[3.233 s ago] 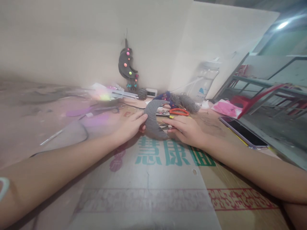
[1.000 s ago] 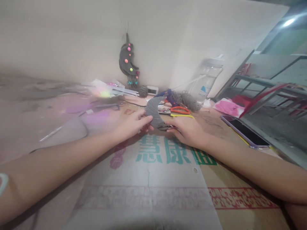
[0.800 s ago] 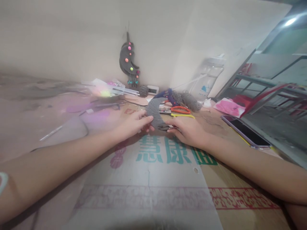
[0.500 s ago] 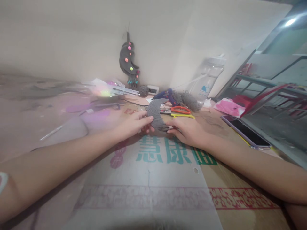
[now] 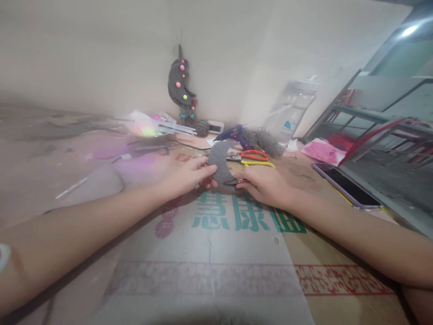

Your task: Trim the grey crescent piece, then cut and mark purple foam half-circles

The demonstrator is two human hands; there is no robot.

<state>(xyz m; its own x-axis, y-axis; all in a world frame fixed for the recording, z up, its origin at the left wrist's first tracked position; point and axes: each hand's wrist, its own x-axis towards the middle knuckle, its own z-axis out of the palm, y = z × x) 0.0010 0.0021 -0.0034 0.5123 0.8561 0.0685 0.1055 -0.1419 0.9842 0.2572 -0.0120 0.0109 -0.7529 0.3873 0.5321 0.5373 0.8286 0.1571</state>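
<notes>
A crescent moon shape wrapped in grey yarn (image 5: 218, 163) stands tilted above the cardboard. My left hand (image 5: 194, 174) grips its outer left edge, thumb in front and fingers behind. Near the crescent's lower tip, my right hand (image 5: 262, 184) is closed in a pinch around something thin, partly dark and shiny, too small and blurred to name. Just behind the crescent lie scissors with one red and one yellow handle (image 5: 255, 156). Farther back are a dark blue glue gun (image 5: 233, 133) and a grey yarn skein (image 5: 264, 141).
Printed cardboard (image 5: 324, 253) covers the near tabletop. A grey crescent hanging with coloured beads (image 5: 179, 85) is against the wall. Clear glue sticks (image 5: 179, 128) lie at back left. A water bottle (image 5: 292, 113), a pink packet (image 5: 323, 151) and a phone (image 5: 347, 185) are to the right.
The crescent's upper tip has tilted very slightly lower. Both hands stay in nearly the same place, with hardly any other difference.
</notes>
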